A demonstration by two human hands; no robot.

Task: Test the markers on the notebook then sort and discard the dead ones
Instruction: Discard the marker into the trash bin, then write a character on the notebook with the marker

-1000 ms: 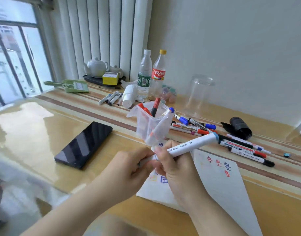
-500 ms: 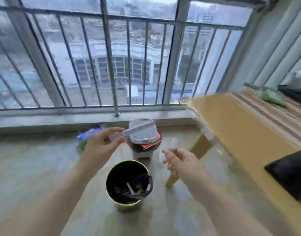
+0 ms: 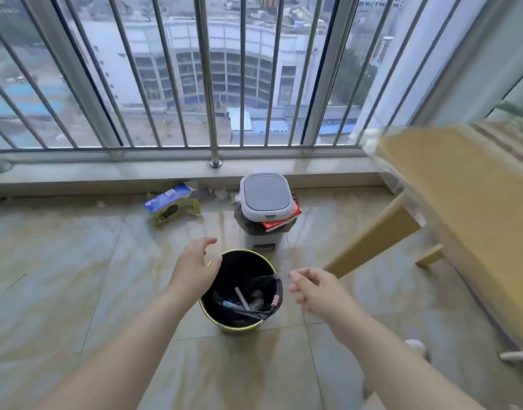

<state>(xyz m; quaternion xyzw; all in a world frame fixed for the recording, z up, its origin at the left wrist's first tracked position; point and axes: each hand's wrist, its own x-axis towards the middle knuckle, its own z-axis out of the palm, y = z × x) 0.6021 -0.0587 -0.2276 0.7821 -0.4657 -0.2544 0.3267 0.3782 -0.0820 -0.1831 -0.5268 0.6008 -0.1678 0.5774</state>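
Pale plastic shows at the bottom of the black waste bin: a white marker lies slanted among other discarded pens and dark scraps, so the dead marker sits inside the bin, not in either hand. That bin stands on the tiled floor with a dark liner bunched at its right side. Above its left rim hangs the left hand, fingers spread apart and holding nothing; just right of the bin, the right hand hovers with fingers loosely curled and also empty. Behind the bin stands a lidded grey pedal bin with a red packet wedged under its lid, and a blue and yellow package lies near the window ledge. At the right edge, the wooden tabletop juts into view, blurred. Judging from this, the discard step looks done and the remaining markers lie out of view. The risk from here is a careless turn back: an arm could clip the bin and tip it, spilling the spent pens, or dead and live markers could get mixed again at the tabletop
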